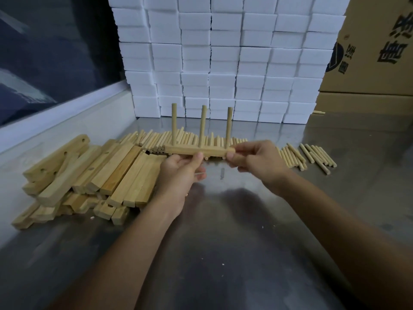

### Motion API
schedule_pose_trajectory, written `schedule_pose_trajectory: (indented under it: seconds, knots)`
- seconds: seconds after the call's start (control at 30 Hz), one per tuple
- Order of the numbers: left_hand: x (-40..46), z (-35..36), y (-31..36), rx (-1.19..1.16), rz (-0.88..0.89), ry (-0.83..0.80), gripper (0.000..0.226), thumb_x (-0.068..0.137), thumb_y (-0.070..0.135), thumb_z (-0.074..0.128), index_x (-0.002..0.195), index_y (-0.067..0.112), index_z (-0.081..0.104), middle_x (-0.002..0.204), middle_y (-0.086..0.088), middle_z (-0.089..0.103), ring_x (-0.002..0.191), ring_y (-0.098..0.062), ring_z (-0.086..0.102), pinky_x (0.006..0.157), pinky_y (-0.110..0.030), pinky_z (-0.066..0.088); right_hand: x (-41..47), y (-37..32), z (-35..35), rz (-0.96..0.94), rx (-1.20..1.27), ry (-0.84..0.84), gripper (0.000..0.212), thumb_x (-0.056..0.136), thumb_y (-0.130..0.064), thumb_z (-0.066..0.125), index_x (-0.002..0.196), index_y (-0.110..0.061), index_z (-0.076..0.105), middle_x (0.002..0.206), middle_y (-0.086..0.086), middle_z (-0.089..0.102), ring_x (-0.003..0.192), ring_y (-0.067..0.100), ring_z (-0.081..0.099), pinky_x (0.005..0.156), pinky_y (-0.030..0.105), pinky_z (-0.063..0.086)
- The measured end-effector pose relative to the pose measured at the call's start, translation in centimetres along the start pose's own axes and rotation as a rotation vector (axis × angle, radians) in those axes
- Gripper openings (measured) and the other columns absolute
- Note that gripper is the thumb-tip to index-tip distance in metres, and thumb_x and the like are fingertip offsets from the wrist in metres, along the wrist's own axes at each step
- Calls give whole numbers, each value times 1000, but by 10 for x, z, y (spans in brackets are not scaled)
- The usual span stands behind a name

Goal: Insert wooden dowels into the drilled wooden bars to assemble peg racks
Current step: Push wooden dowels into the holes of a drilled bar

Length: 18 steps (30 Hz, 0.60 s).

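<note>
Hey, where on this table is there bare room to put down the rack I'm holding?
Bare steel table lies before the hands, right of the bar pile and nearer than the loose dowels. Behind the rack it is crowded: dowel row, then white boxes.

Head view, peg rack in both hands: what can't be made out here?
- Bar underside: faces away; dowel depth unknown.
- Bar's right end: covered by the right hand fingers.
- Loose dowel pile: partly behind bar and left hand; uncountable.
- Bar stack: lower layers buried.
- Cardboard box: cut off by right edge.
</note>
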<state>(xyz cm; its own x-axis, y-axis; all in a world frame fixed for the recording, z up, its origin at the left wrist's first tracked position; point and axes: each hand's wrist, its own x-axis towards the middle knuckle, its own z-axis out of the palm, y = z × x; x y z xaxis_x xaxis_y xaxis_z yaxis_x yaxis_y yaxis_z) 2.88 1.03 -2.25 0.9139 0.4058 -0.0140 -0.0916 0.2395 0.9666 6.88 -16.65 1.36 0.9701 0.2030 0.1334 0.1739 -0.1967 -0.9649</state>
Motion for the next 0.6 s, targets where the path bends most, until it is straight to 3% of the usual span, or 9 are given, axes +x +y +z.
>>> schedule_pose_trajectory:
  seconds: [0.07, 0.13, 0.23, 0.33, 0.43, 0.53, 0.6]
  knots:
    - [2, 2, -3, 187, 74, 45, 12, 94, 24, 67, 99, 13, 69, 77, -1, 72, 61, -13, 68, 69, -35, 58, 19, -2, -6, 17, 73, 55, 24, 82, -3, 77, 105, 0, 72, 70, 3, 73, 60, 8, 68, 57, 15, 53]
    - [5, 8, -3, 365, 175, 12, 9, 96, 23, 63, 89, 20, 68, 74, 0, 69, 54, -9, 63, 59, -29, 54, 42, -2, -10, 20, 25, 103, 24, 82, -4, 78, 105, 0, 72, 72, 7, 71, 58, 7, 66, 54, 15, 50]
    - [13, 18, 1, 656, 333, -73, 20, 94, 18, 61, 76, 24, 64, 69, 7, 65, 56, 0, 58, 51, -11, 41, 81, 0, -11, 9, -126, 167, 19, 83, -11, 80, 100, -5, 75, 75, 6, 72, 62, 7, 65, 54, 14, 48]
    - [18, 17, -1, 865, 397, -130, 19, 94, 21, 60, 77, 27, 63, 67, 12, 63, 60, 1, 57, 50, -12, 36, 121, 5, -4, 20, -184, 209, 16, 84, -17, 79, 98, -9, 75, 76, 4, 74, 70, 6, 69, 60, 16, 48]
    - [21, 11, -8, 956, 411, -177, 15, 93, 24, 61, 80, 27, 65, 64, 13, 61, 63, 1, 57, 49, -10, 35, 155, 11, 4, 42, -205, 228, 19, 86, -19, 77, 102, -10, 75, 79, 2, 74, 82, 11, 71, 65, 19, 50]
    - [27, 7, -10, 871, 405, -158, 21, 94, 25, 62, 73, 26, 63, 56, 10, 59, 59, 4, 55, 46, -9, 36, 185, 20, 14, 51, -256, 235, 20, 86, -19, 77, 103, -9, 74, 79, 2, 72, 73, 7, 65, 56, 16, 46]
    - [30, 9, -10, 894, 393, -148, 27, 95, 27, 61, 68, 28, 58, 53, 19, 57, 54, 2, 53, 45, -11, 34, 202, 25, 20, 63, -308, 220, 20, 85, -19, 78, 101, -8, 74, 81, 3, 71, 70, 8, 63, 55, 16, 46]
